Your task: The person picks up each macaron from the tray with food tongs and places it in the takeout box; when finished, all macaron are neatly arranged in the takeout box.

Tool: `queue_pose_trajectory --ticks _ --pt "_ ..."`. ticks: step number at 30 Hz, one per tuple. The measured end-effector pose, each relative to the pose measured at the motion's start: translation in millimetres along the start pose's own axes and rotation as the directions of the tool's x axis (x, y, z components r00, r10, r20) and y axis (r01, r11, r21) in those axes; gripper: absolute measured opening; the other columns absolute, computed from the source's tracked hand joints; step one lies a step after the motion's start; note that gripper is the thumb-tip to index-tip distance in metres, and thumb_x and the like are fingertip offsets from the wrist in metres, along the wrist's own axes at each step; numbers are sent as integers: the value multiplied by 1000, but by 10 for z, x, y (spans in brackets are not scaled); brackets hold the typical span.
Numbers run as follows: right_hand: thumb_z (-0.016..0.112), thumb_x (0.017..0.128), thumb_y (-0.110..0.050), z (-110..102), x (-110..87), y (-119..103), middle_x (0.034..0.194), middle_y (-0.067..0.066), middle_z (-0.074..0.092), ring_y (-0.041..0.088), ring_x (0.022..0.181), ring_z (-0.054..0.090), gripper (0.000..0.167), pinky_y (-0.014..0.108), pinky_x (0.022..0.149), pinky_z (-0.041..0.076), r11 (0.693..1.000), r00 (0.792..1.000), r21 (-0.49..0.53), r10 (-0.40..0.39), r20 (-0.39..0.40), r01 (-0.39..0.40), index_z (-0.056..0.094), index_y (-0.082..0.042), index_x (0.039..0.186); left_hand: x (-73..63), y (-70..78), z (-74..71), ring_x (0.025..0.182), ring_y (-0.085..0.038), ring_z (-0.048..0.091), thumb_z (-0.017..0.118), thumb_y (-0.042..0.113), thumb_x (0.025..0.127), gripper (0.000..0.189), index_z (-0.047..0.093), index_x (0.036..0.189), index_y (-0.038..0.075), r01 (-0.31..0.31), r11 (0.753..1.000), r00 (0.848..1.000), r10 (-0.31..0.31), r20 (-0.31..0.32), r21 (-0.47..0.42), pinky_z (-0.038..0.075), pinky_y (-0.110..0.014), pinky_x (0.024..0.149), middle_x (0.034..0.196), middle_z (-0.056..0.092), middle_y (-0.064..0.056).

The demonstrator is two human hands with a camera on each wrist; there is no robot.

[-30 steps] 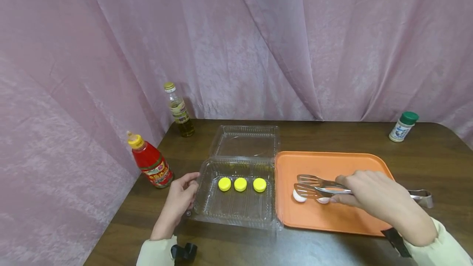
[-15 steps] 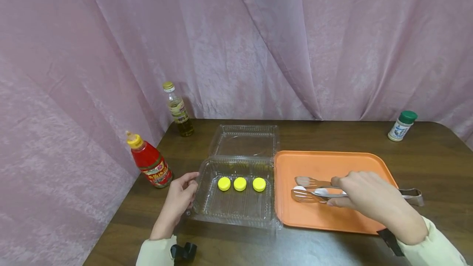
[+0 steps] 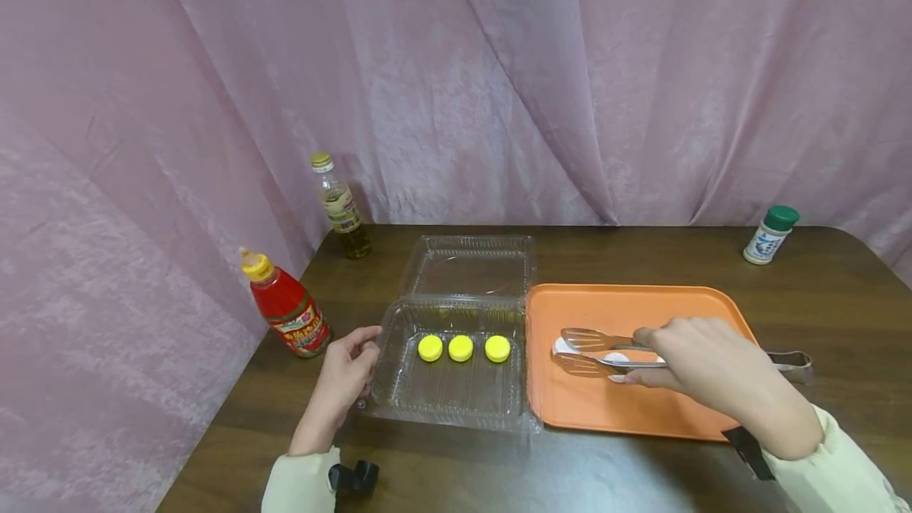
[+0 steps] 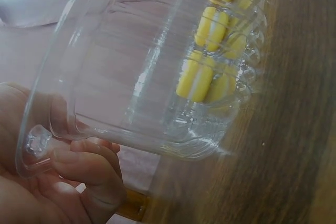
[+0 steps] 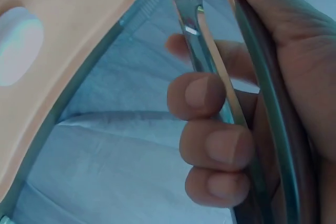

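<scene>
My left hand (image 3: 345,374) pinches the near-left rim of an open clear plastic container (image 3: 456,406); the left wrist view shows thumb and fingers at its corner. Inside, three yellow macarons (image 3: 460,348) stand in a row, pale filling visible in the left wrist view. Over the orange tray (image 3: 634,305), my right hand (image 3: 712,362) grips metal tongs (image 3: 637,364), fingers curled round the arms (image 5: 262,103). The slotted tong heads straddle a white macaron (image 3: 563,346) at the tray's left. Another white macaron (image 3: 616,357) lies behind it, partly hidden by the tongs.
The container's clear lid (image 3: 470,267) lies folded back behind it. A red sauce bottle (image 3: 292,311) and an oil bottle (image 3: 342,212) stand at the left. A green-capped shaker (image 3: 771,236) stands at the back right. A pink curtain (image 3: 456,101) hangs behind the table.
The right hand and tongs have shifted a little left, bringing the tong heads to either side of the leftmost white macaron. The left hand keeps its hold; the head view tilts slightly down.
</scene>
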State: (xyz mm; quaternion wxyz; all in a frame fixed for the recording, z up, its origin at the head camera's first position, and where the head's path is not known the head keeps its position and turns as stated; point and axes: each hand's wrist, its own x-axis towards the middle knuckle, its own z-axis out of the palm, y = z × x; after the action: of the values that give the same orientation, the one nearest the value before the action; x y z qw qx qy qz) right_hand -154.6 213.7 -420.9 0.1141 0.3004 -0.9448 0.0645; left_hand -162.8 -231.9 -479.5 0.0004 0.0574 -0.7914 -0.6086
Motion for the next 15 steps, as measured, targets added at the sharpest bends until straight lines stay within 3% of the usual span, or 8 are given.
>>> queue_pose_trajectory --ticks 7,15 --pt "84 70 -53 147 54 19 57 -11 38 7 46 32 47 28 39 30 998 999 -58 -25 -47 22 66 -13 87 -25 6 -12 49 -8 35 46 -5 94 42 54 134 -11 -9 1000 1000 9 -3 5 28 -20 42 82 47 -5" --pt "81 77 -48 257 99 34 59 -12 39 6 48 33 37 28 40 30 1000 1000 -28 5 7 -5 66 -16 86 -38 40 1 48 -9 34 47 -3 94 42 55 135 -8 -7 1000 1000 7 0 25 29 -21 42 79 46 -4"
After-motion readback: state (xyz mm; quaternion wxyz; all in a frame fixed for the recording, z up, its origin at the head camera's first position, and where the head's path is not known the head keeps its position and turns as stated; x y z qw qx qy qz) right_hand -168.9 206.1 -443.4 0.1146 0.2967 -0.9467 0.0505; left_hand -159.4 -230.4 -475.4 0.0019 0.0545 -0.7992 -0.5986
